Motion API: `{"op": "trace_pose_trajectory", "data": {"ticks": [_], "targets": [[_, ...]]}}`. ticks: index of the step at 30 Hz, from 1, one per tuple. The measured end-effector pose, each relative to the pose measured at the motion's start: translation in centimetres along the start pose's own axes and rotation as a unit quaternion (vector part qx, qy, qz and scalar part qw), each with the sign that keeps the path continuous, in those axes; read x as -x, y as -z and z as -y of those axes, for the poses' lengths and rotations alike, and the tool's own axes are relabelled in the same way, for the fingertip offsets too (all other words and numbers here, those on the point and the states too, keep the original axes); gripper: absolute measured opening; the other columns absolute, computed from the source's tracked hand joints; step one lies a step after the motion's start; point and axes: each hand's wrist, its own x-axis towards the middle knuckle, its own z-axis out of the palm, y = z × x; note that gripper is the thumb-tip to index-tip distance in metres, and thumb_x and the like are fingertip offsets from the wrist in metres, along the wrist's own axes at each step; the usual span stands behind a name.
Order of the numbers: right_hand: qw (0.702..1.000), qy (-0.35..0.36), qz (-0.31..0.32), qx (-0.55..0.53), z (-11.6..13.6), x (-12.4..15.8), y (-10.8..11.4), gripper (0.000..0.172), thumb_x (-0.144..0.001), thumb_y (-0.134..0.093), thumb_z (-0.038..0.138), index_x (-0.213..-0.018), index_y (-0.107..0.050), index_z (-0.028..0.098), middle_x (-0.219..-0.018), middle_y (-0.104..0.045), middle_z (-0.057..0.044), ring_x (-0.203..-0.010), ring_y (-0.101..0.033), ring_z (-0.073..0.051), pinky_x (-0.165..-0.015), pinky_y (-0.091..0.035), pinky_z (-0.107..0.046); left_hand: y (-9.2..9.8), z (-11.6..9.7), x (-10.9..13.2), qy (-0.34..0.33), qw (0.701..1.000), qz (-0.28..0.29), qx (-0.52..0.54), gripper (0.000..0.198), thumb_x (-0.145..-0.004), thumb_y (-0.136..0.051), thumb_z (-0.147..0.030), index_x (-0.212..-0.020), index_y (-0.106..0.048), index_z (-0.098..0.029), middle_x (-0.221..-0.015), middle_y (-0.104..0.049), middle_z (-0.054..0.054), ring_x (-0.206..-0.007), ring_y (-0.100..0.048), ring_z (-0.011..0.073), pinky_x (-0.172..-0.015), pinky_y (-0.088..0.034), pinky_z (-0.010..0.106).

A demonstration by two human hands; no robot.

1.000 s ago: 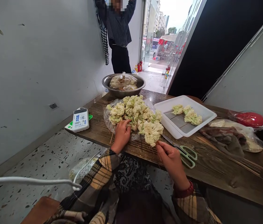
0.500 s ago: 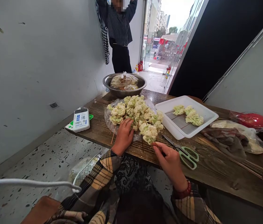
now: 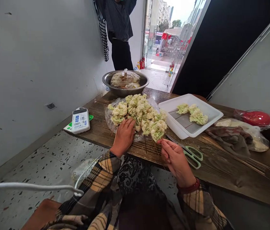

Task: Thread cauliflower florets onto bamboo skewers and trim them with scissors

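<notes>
My right hand (image 3: 176,156) is closed in a pinch at the lower end of a cauliflower floret (image 3: 158,130), where a thin wooden skewer seems to be; most of that skewer is hidden by the fingers. My left hand (image 3: 124,135) lies against the near side of a cauliflower pile (image 3: 138,107), fingers stretched out and the tips partly hidden among the florets. Several thin skewers stick out of the pile, which rests on a clear plastic bag (image 3: 109,119). Green-handled scissors (image 3: 192,156) lie just beyond my right hand, partly covered by it.
A white tray (image 3: 215,118) holds a few florets. Behind the pile stands a metal basin (image 3: 125,92) with bagged food. A white power bank (image 3: 81,121) is at the left edge, loose skewers (image 3: 240,156) and a cloth (image 3: 233,140) at the right. A person (image 3: 119,28) stands beyond the table.
My right hand has turned and shifted slightly right, with the floret it holds tilting along. The left hand stays at the pile. The whole view has moved a little.
</notes>
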Motion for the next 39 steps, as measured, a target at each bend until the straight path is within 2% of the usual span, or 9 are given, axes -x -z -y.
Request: {"op": "trace_pose_trajectory", "data": {"ticks": [8,11,14,19,24,28,30,35,39], "targets": [[0.995,-0.03,0.024,-0.094,0.5,0.0,-0.3,0.025,-0.081,-0.07,0.039,-0.086,-0.067,0.015,-0.045,-0.039,0.01,-0.038,-0.02,-0.002,-0.037,-0.016,-0.017,1.3,-1.6,0.7,0.02,0.998,-0.056,0.021,0.033,-0.093,-0.044,-0.023,-0.121,-0.058,-0.016,-0.128,-0.06,0.012,-0.122,-0.047,0.0278,-0.106,-0.035,0.046],[0.994,-0.027,0.025,-0.107,0.1,-0.1,-0.4,0.024,-0.081,-0.07,0.038,-0.086,-0.067,0.015,-0.045,-0.038,0.01,-0.038,-0.02,-0.002,-0.036,-0.016,-0.016,1.8,-3.0,1.0,0.04,0.99,-0.081,0.108,0.027,-0.092,-0.047,-0.026,-0.113,-0.062,-0.018,-0.117,-0.064,0.011,-0.113,-0.052,0.0252,-0.1,-0.04,0.044],[0.991,-0.027,0.033,-0.125,-0.1,-0.2,-0.6,0.024,-0.082,-0.069,0.038,-0.088,-0.067,0.015,-0.045,-0.036,0.01,-0.038,-0.02,-0.002,-0.036,-0.017,-0.016,2.2,-4.6,1.3,0.095,0.961,-0.073,0.249,0.025,-0.092,-0.049,-0.032,-0.108,-0.063,-0.018,-0.111,-0.066,0.01,-0.107,-0.057,0.0234,-0.095,-0.044,0.04],[0.988,-0.016,0.049,-0.145,-0.2,0.3,-1.7,0.023,-0.084,-0.067,0.038,-0.087,-0.066,0.015,-0.046,-0.033,0.011,-0.038,-0.018,-0.002,-0.037,-0.018,-0.015,2.9,-6.4,1.4,0.2,0.848,-0.01,0.491,0.031,-0.088,-0.055,-0.037,-0.112,-0.063,-0.018,-0.111,-0.068,0.01,-0.104,-0.061,0.0227,-0.091,-0.046,0.035],[0.986,-0.018,0.068,-0.153,-0.7,0.6,-2.4,0.023,-0.086,-0.064,0.04,-0.086,-0.064,0.017,-0.045,-0.028,0.012,-0.037,-0.014,-0.003,-0.037,-0.018,-0.016,3.5,-7.1,1.4,0.244,0.801,-0.048,0.545,0.03,-0.078,-0.069,-0.032,-0.105,-0.069,-0.019,-0.11,-0.067,0.009,-0.103,-0.059,0.0235,-0.09,-0.044,0.031],[0.987,-0.022,0.064,-0.148,-1.0,0.9,-2.6,0.023,-0.085,-0.064,0.042,-0.084,-0.062,0.019,-0.045,-0.025,0.013,-0.037,-0.012,-0.004,-0.036,-0.018,-0.017,3.3,-7.5,1.6,0.274,0.733,-0.055,0.62,0.029,-0.08,-0.068,-0.031,-0.106,-0.069,-0.018,-0.11,-0.067,0.008,-0.103,-0.059,0.0215,-0.091,-0.044,0.03],[0.984,-0.027,0.072,-0.161,-1.1,1.2,-2.8,0.023,-0.084,-0.064,0.042,-0.082,-0.062,0.019,-0.044,-0.024,0.013,-0.037,-0.011,-0.004,-0.036,-0.018,-0.016,3.1,-7.9,1.8,0.29,0.681,-0.045,0.671,0.031,-0.081,-0.066,-0.031,-0.11,-0.067,-0.019,-0.113,-0.067,0.007,-0.103,-0.06,0.0201,-0.09,-0.045,0.029],[0.971,-0.057,0.117,-0.199,-1.6,2.1,-3.2,0.022,-0.088,-0.061,0.04,-0.081,-0.062,0.019,-0.044,-0.025,0.012,-0.036,-0.01,-0.004,-0.036,-0.018,-0.016,3.5,-8.8,1.6,0.3,0.506,0.003,0.808,0.028,-0.086,-0.062,-0.028,-0.112,-0.065,-0.018,-0.114,-0.067,0.008,-0.108,-0.06,0.0201,-0.092,-0.047,0.03],[0.97,-0.061,0.125,-0.198,-2.0,2.5,-3.5,0.023,-0.088,-0.062,0.041,-0.08,-0.06,0.019,-0.044,-0.024,0.013,-0.036,-0.01,-0.004,-0.036,-0.017,-0.015,4.0,-8.9,1.5,0.283,0.43,0.047,0.856,0.038,-0.089,-0.057,-0.034,-0.123,-0.058,-0.018,-0.118,-0.066,0.011,-0.106,-0.063,0.0232,-0.083,-0.052,0.032]]}}
